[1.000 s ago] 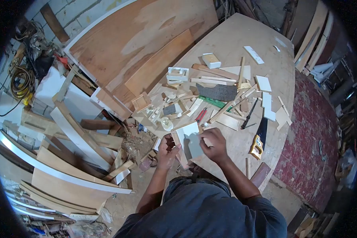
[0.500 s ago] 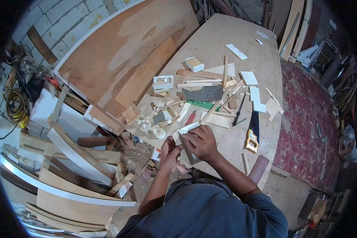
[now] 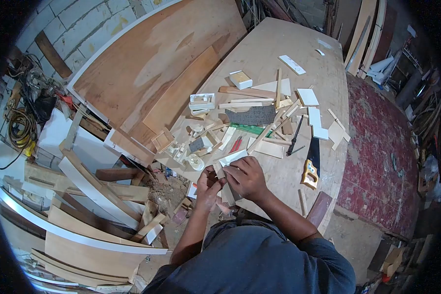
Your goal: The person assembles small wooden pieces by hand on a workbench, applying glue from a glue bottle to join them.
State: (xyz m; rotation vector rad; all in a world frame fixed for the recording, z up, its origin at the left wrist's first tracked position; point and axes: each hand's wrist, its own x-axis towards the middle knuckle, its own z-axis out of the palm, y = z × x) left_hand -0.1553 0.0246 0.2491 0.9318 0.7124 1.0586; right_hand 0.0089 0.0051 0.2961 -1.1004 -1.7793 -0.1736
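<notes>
At the near edge of the table, my left hand [image 3: 209, 187] is closed around a narrow, pale wooden piece [image 3: 220, 172]. My right hand [image 3: 246, 178] is closed over the same piece from the other side, its fingertips close to the left fingers. Below the fingers a flat wooden strip [image 3: 228, 197] sticks out toward my body; whether it belongs to the same piece is hidden. A white-faced board [image 3: 234, 157] shows just beyond the fingers. Red-handled pliers [image 3: 236, 144] and a clear round container [image 3: 196, 162] lie a little farther away.
Wood offcuts, a grey abrasive-looking sheet [image 3: 252, 115] and white boards [image 3: 307, 96] litter the table [image 3: 272, 44]. A handsaw [image 3: 309, 174] lies to the right. Large panels [image 3: 147, 63] lean at the left, above stacked timber [image 3: 98, 191]. Red flooring [image 3: 377, 161] lies right of the table.
The wooden strip under my right hand has turned, showing a narrower face now. My right hand has shifted slightly left, and both hands remain close together.
</notes>
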